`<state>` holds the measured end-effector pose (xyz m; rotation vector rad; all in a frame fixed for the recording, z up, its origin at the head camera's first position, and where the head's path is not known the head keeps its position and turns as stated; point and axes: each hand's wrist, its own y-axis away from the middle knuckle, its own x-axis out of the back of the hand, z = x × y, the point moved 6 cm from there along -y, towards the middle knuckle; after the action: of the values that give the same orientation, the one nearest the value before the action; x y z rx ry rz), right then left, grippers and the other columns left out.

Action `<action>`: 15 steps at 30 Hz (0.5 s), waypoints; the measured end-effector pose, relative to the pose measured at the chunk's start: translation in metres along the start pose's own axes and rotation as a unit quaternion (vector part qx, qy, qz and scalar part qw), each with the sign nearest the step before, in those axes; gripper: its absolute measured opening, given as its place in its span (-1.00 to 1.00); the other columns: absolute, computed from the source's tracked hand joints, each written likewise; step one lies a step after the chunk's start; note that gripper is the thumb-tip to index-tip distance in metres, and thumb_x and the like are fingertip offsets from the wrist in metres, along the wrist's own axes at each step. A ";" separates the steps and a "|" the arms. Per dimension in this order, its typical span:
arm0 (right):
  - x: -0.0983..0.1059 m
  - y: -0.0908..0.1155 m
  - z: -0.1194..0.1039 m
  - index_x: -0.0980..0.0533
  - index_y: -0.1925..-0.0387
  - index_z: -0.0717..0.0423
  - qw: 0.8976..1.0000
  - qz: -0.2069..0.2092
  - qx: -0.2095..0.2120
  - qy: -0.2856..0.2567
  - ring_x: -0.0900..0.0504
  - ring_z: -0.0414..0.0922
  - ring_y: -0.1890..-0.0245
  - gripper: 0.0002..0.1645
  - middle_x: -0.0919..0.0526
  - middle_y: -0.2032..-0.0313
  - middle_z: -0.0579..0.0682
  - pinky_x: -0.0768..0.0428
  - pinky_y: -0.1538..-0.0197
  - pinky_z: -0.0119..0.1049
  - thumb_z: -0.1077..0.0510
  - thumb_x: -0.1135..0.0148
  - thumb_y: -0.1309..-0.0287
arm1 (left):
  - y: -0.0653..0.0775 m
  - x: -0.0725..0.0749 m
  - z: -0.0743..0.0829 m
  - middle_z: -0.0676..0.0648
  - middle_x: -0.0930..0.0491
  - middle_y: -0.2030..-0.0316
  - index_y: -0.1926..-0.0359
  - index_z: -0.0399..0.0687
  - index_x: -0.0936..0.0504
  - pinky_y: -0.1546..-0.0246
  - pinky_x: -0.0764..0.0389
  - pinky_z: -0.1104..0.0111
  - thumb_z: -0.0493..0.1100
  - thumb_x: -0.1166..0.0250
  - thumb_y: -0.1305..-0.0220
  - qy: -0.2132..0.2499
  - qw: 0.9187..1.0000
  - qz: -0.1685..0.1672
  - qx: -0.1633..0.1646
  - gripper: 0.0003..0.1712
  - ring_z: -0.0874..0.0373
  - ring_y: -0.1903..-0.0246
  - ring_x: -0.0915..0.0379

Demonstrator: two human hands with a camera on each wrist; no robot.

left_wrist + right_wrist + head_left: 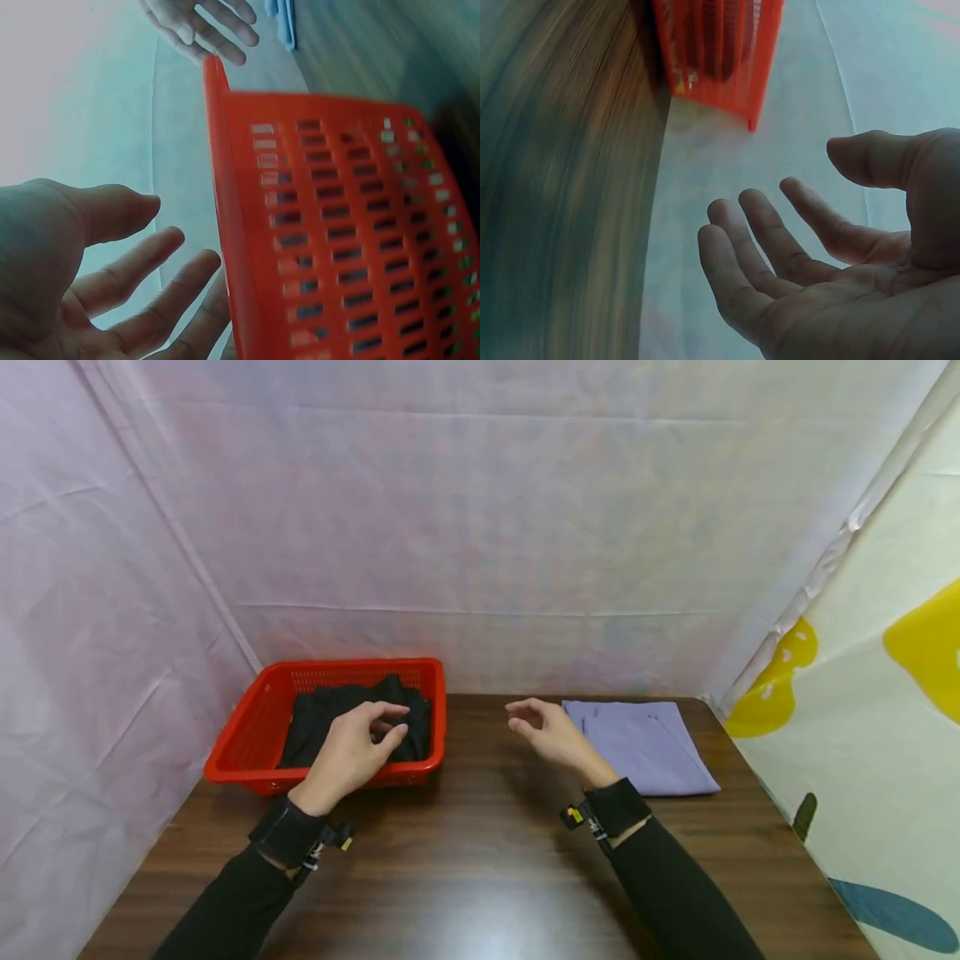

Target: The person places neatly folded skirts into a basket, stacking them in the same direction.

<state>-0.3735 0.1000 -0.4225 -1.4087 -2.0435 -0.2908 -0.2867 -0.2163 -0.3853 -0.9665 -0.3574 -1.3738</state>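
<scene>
My left hand (354, 745) hovers over the near side of a red plastic basket (247, 727), its fingers loosely bent with nothing between them. Inside the basket lies a crumpled piece of black cloth (318, 714), partly hidden behind that hand. To the right, my right hand (553, 735) hangs above the table, thumb and fingers apart and holding nothing. Just beyond its wrist, a folded lavender cloth (645, 747) lies flat at the table's back right. The left wrist view shows the basket's slotted wall (330, 225) beside the left fingers (161, 307).
A brown wood-grain table (465, 843) carries everything. A white sheet (480, 527) hangs behind its back edge, and more sheeting stands on the left. At the right hangs a pale sheet with yellow shapes (772, 693).
</scene>
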 end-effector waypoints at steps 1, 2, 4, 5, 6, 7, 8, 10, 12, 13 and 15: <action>0.003 0.004 0.005 -0.65 -0.48 0.19 1.000 0.005 -0.005 0.001 -0.81 0.23 -0.34 -0.54 -0.86 -0.29 0.23 -0.72 -0.45 0.24 0.09 -0.30 -0.77 | 0.002 -0.003 0.003 -0.27 -0.85 -0.20 -0.37 -0.09 -0.83 -0.08 -0.89 -0.13 -0.16 -0.48 -0.65 0.003 1.000 -0.001 -0.001 -0.62 -0.13 -0.02 -0.87; 0.006 0.008 0.009 -0.65 -0.48 0.20 1.000 0.011 -0.010 0.005 -0.81 0.23 -0.34 -0.54 -0.86 -0.28 0.22 -0.71 -0.45 0.25 0.09 -0.31 -0.77 | 0.004 -0.005 0.005 -0.27 -0.85 -0.20 -0.36 -0.09 -0.84 -0.08 -0.89 -0.13 -0.17 -0.49 -0.65 0.004 1.000 -0.002 -0.003 -0.63 -0.12 -0.02 -0.87; 0.013 0.015 0.017 -0.63 -0.49 0.21 1.000 0.018 -0.014 0.016 -0.79 0.25 -0.35 -0.54 -0.85 -0.29 0.24 -0.70 -0.46 0.27 0.11 -0.30 -0.77 | 0.007 -0.009 0.012 -0.26 -0.85 -0.19 -0.35 -0.09 -0.84 -0.08 -0.89 -0.11 -0.18 -0.50 -0.63 0.004 1.000 0.000 -0.012 -0.63 -0.11 -0.02 -0.87; 0.016 0.018 0.020 -0.63 -0.49 0.24 0.999 0.021 -0.013 0.022 -0.79 0.27 -0.36 -0.53 -0.84 -0.30 0.26 -0.70 -0.46 0.29 0.12 -0.29 -0.77 | 0.008 -0.011 0.015 -0.25 -0.85 -0.18 -0.34 -0.09 -0.85 -0.08 -0.88 -0.11 -0.18 -0.51 -0.63 0.003 1.000 0.002 -0.016 -0.64 -0.11 -0.02 -0.87; 0.020 0.022 0.022 -0.62 -0.50 0.25 0.999 0.023 -0.014 0.027 -0.78 0.30 -0.37 -0.53 -0.83 -0.31 0.29 -0.70 -0.45 0.30 0.12 -0.28 -0.78 | 0.009 -0.013 0.017 -0.24 -0.85 -0.17 -0.34 -0.09 -0.85 -0.08 -0.88 -0.10 -0.19 -0.51 -0.62 0.002 1.000 0.004 -0.020 -0.64 -0.12 -0.02 -0.86; 0.024 0.024 0.025 -0.61 -0.50 0.27 0.999 0.025 -0.014 0.035 -0.77 0.32 -0.37 -0.52 -0.81 -0.32 0.31 -0.70 -0.44 0.31 0.12 -0.27 -0.79 | 0.010 -0.014 0.021 -0.23 -0.85 -0.16 -0.33 -0.08 -0.85 -0.08 -0.87 -0.10 -0.19 -0.52 -0.61 0.000 1.000 0.007 -0.024 -0.64 -0.12 -0.02 -0.86; 0.028 0.027 0.028 -0.60 -0.50 0.30 0.999 0.028 -0.012 0.041 -0.77 0.35 -0.36 -0.52 -0.79 -0.33 0.36 -0.72 -0.43 0.31 0.13 -0.27 -0.79 | 0.011 -0.016 0.023 -0.22 -0.85 -0.16 -0.32 -0.08 -0.86 -0.08 -0.86 -0.09 -0.19 -0.53 -0.60 -0.002 1.000 0.009 -0.029 -0.64 -0.13 -0.02 -0.85; 0.036 0.033 0.033 -0.59 -0.49 0.36 0.998 0.031 -0.007 0.057 -0.78 0.41 -0.33 -0.51 -0.76 -0.34 0.43 -0.76 -0.39 0.33 0.15 -0.26 -0.78 | 0.012 -0.019 0.029 -0.20 -0.85 -0.16 -0.32 -0.08 -0.86 -0.09 -0.86 -0.08 -0.18 -0.54 -0.59 -0.005 0.999 0.010 -0.037 -0.64 -0.15 -0.04 -0.83; 0.043 0.039 0.040 -0.59 -0.48 0.40 0.996 0.033 -0.011 0.079 -0.78 0.45 -0.31 -0.50 -0.75 -0.34 0.47 -0.77 -0.37 0.33 0.14 -0.27 -0.78 | 0.014 -0.023 0.034 -0.20 -0.85 -0.17 -0.32 -0.09 -0.86 -0.09 -0.86 -0.07 -0.16 -0.55 -0.59 -0.005 0.999 0.010 -0.046 -0.63 -0.16 -0.05 -0.82; 0.045 0.042 0.044 -0.59 -0.46 0.42 0.995 0.037 -0.011 0.091 -0.79 0.45 -0.31 -0.50 -0.75 -0.33 0.48 -0.77 -0.38 0.34 0.14 -0.28 -0.77 | 0.015 -0.025 0.037 -0.21 -0.85 -0.17 -0.32 -0.10 -0.86 -0.09 -0.86 -0.06 -0.16 -0.55 -0.59 -0.005 0.999 0.009 -0.050 -0.62 -0.15 -0.05 -0.81; 0.050 0.048 0.051 -0.62 -0.40 0.45 0.993 0.042 -0.006 0.113 -0.80 0.48 -0.28 -0.51 -0.76 -0.31 0.50 -0.76 -0.37 0.37 0.16 -0.31 -0.73 | 0.018 -0.029 0.041 -0.21 -0.84 -0.17 -0.32 -0.11 -0.86 -0.07 -0.86 -0.02 -0.15 -0.56 -0.59 -0.006 0.998 0.010 -0.056 -0.62 -0.15 -0.06 -0.80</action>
<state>-0.3609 0.1835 -0.4396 -1.3969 -1.7975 -0.4083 -0.2633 -0.1679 -0.3888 -1.0687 -0.2813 -1.3823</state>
